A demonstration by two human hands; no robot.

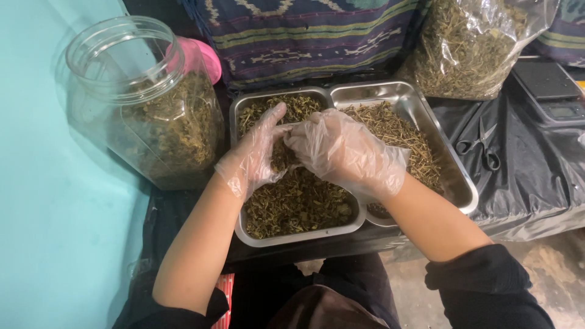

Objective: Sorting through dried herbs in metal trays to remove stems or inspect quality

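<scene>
A clear jar (pixel 146 103) of dried herbs stands at far left. Beside it, the left hand (pixel 253 155), gloved, curls its grip loosely around a clump of dried herbs (pixel 298 201) over the left steel tray (pixel 292 237). The right hand (pixel 347 152) meets it, grip narrow, fingers pinching that clump. Scissors (pixel 481 146) lie on the tabletop at right.

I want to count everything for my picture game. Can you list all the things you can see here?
Metal trays: two, silver, side by side at centre, both holding dried green herbs.
Plastic jar: one, clear, left, open, part full of herbs.
Lid: one, pink, behind the jar.
Plastic bag: one, clear, top right, full of herbs.
Scissors: one, black, right of the trays.
Scale: one, dark, far right.
Cloth: one, striped blue, at the back.
Left hand: clear glove, over the left tray.
Right hand: clear glove, touching the left hand.
</scene>
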